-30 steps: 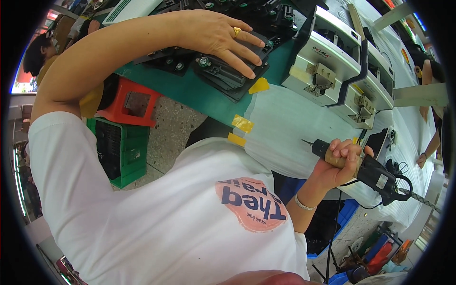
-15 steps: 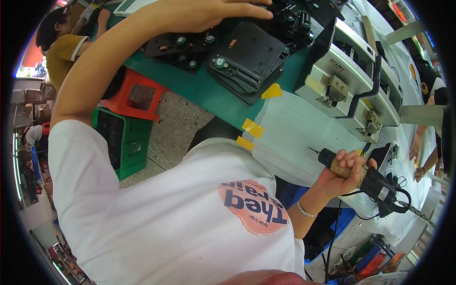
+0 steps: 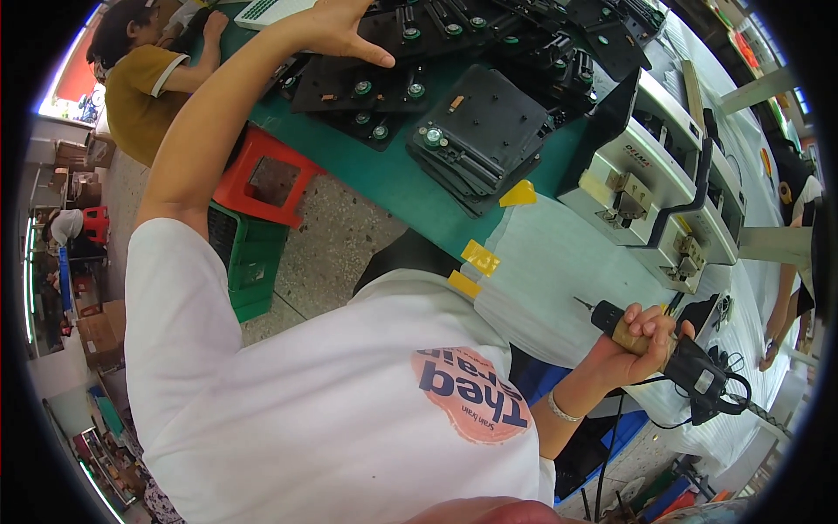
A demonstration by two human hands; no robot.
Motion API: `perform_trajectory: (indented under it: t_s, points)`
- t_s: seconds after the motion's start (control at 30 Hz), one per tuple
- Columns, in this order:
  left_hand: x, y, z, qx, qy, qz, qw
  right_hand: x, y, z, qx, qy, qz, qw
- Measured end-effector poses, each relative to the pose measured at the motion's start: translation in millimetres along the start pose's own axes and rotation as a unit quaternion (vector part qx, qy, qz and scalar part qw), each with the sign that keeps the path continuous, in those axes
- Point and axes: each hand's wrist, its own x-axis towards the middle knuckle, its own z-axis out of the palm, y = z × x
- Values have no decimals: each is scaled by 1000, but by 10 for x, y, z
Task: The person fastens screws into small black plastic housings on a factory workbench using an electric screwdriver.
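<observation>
The electric screwdriver (image 3: 663,354) sits in the right hand (image 3: 635,348), fingers wrapped tight round its taped grip, the thin bit poking out toward the person's body over the pale cloth (image 3: 559,271) on the bench. Its cable loops away just beyond the knuckles. Far across from it, the left hand (image 3: 336,26) is stretched out at full arm's length — fingers spread flat, pressing on a black plate (image 3: 384,83) studded with green-capped fittings; whether it grips anything I cannot tell. Between the two hands lies a stack of dark panels (image 3: 489,131) on the green bench top (image 3: 384,179), with yellow tape tabs (image 3: 478,256) along the edge. Beyond the right hand stands a white machine (image 3: 663,201).
</observation>
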Motion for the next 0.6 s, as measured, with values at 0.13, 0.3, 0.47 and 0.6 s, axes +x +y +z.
perform_trajectory:
  t_s: [0.13, 0.3, 0.47, 0.6]
  points:
    - [87, -46, 59, -59, -58, 10, 997, 43, -44, 14, 11, -6, -14, 1000]
    - [130, -281, 290, -205, -50, 67, 975, 334, -139, 247, 75, -50, -17, 996]
    - [179, -722, 518, -139, 95, 131, 977, 751, -83, 485, 69, -96, -21, 993]
    - [-120, -91, 378, -209, 163, 106, 958, 900, 107, 733, 40, -116, -99, 988]
